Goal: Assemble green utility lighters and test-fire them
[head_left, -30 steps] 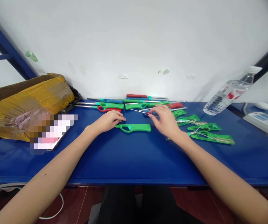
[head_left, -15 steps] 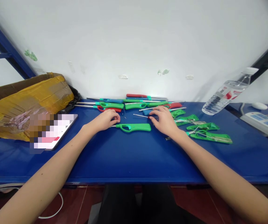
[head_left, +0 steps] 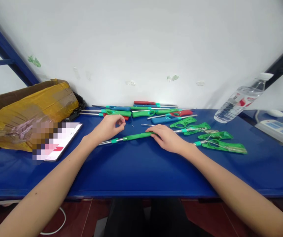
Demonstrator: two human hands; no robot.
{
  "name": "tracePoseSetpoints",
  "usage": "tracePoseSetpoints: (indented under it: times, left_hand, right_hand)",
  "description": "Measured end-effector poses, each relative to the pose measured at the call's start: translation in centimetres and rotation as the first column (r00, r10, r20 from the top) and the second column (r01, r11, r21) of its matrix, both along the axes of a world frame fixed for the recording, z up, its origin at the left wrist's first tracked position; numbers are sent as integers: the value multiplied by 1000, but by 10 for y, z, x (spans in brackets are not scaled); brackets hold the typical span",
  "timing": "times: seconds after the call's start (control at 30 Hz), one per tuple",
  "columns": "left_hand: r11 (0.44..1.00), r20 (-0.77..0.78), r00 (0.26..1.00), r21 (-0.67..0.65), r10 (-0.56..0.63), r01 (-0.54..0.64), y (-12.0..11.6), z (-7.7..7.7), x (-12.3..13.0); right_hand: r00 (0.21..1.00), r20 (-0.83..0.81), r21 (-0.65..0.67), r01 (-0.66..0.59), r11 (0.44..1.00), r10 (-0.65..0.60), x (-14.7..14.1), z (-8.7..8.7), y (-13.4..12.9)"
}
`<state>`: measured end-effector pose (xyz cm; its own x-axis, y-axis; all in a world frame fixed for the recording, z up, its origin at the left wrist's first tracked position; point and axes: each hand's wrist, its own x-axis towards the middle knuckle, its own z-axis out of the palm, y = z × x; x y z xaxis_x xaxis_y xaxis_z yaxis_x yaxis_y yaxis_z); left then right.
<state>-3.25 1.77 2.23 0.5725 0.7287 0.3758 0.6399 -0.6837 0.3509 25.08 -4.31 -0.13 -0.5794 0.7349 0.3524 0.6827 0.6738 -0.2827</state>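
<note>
A green lighter (head_left: 138, 135) with a metal tube lies tilted at the middle of the blue table. My right hand (head_left: 165, 137) grips the end of its handle with thumb and fingers. Just above the tube, my left hand (head_left: 112, 125) is curled with thumb and fingertips together; whether something tiny is between them I cannot make out. A thin metal rod (head_left: 146, 125) lies beyond my right hand, its other end hidden. To the right are several open green lighter halves (head_left: 226, 146) with metal tubes and wires.
Several red, blue and green lighters (head_left: 141, 113) lie along the wall. At the left are a taped cardboard box (head_left: 30, 105) and a phone (head_left: 62, 141). A water bottle (head_left: 240, 98) leans at the right, near a power strip (head_left: 277, 128). Tiny pins (head_left: 132, 125) lie mid-table.
My right hand has left the thin rod and moved down onto the green lighter, which is now turned on edge and tilted. My left hand has shifted slightly left.
</note>
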Motion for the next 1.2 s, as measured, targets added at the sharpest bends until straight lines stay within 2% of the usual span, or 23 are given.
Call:
tracePoseSetpoints:
  times: [0.23,0.43,0.53,0.63,0.73,0.9,1.07,1.2]
  left_hand:
    - [981,115,988,174,-108,87,-28,8,14]
    - [968,48,973,128,-225,218,-40,-7,32]
    - [969,17,972,84,-233,231,-38,-17,35]
    - [977,55,978,85,-203,198,-34,-21,34]
    - [982,107,982,126,-158,144,-30,-21,33]
    - [972,119,988,222,-103,75,-23,-20,30]
    - [972,152,980,214,-129,95,-16,-24,28]
    - [979,155,973,140,-170,149,-13,-21,36]
  right_hand:
    - [999,-23,-3,29,1000,-29,-4,-6,3]
    - [993,-2,36,122,992,-122,-6,-8,4]
    - [997,-26,66,80,995,-78,-2,-4,5]
    - [993,-111,142,43,989,-27,10,4,8]
    - [975,-178,182,166,969,-133,27,7,17]
    - [941,-151,184,328,927,-303,47,-3,34]
    - [939,-109,197,342,919,-326,49,-5,37]
    - [945,25,241,311,920,-326,47,-1,32]
